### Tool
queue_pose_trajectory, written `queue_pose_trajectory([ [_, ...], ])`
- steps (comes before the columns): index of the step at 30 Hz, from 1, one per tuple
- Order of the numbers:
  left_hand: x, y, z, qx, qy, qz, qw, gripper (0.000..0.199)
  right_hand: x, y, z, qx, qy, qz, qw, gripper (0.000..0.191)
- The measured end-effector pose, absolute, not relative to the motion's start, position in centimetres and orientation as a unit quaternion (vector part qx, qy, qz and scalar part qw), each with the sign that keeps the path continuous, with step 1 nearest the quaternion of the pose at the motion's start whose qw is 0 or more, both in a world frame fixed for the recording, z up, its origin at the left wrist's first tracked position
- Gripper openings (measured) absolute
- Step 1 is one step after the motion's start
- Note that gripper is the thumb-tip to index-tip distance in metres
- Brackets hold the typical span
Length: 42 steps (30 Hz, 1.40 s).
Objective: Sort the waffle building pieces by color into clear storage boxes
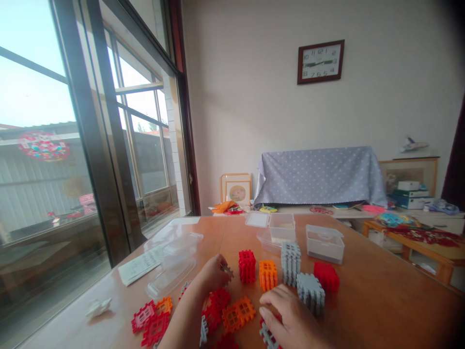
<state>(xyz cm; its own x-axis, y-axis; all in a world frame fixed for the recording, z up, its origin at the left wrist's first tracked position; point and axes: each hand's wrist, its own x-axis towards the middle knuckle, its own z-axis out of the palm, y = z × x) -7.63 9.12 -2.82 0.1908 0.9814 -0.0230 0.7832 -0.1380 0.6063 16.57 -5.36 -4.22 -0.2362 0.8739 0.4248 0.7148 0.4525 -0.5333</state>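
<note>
My left hand pinches a grey toothed plastic building tile just left of a red tile stack. My right hand has its fingers bent but apart, over the table in front of the orange tile stack. Partly under its thumb lies a loose grey tile. Beyond that hand are a tall grey stack, a shorter grey stack and a red stack. Loose orange tiles and red tiles lie between my arms.
More red tiles lie left of my left forearm, near crumpled white paper. Clear plastic lids and a printed paper sit at the left. Clear boxes stand behind the stacks on the wooden table. A window borders the left.
</note>
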Motion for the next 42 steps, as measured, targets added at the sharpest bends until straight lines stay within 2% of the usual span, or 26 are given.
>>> queue_pose_trajectory([
  [7, -5.6, 6.0, 0.7, 0.767, 0.543, 0.222, 0.262, 0.025, 16.7, -6.0, -3.6, -0.506, -0.774, 0.125, 0.359, 0.013],
  [15, -1.8, 0.6, 2.6, 0.798, 0.415, 0.188, 0.395, 0.023, 16.9, -6.1, -3.6, -0.538, -0.743, 0.155, 0.367, 0.014],
  [17, -1.5, 0.1, 2.5, 0.781, 0.390, 0.195, 0.447, 0.025, 16.8, -5.8, -3.9, -0.545, -0.739, 0.161, 0.363, 0.006],
  [26, -3.3, -0.6, 1.6, 0.705, 0.335, 0.250, 0.573, 0.049, 17.0, -5.3, -4.1, -0.562, -0.707, 0.167, 0.395, 0.018],
  [30, -3.1, -0.4, 1.8, 0.682, 0.374, 0.327, 0.536, 0.046, 17.2, -5.2, -4.2, -0.559, -0.710, 0.114, 0.413, 0.015],
  [33, -2.5, -0.3, 1.7, 0.665, 0.429, 0.339, 0.509, 0.050, 17.2, -5.0, -4.5, -0.543, -0.716, 0.076, 0.432, 0.013],
  [37, -1.6, -0.5, 0.9, 0.617, 0.415, 0.335, 0.579, 0.043, 17.3, -4.7, -4.9, -0.525, -0.720, 0.046, 0.452, 0.022],
  [39, -1.3, -0.5, 0.6, 0.570, 0.376, 0.373, 0.628, 0.035, 17.3, -4.6, -5.2, -0.519, -0.713, 0.048, 0.469, 0.031],
  [42, -1.3, -0.1, 0.2, 0.515, 0.340, 0.431, 0.658, 0.035, 17.2, -4.6, -5.6, -0.524, -0.668, 0.091, 0.520, 0.043],
])
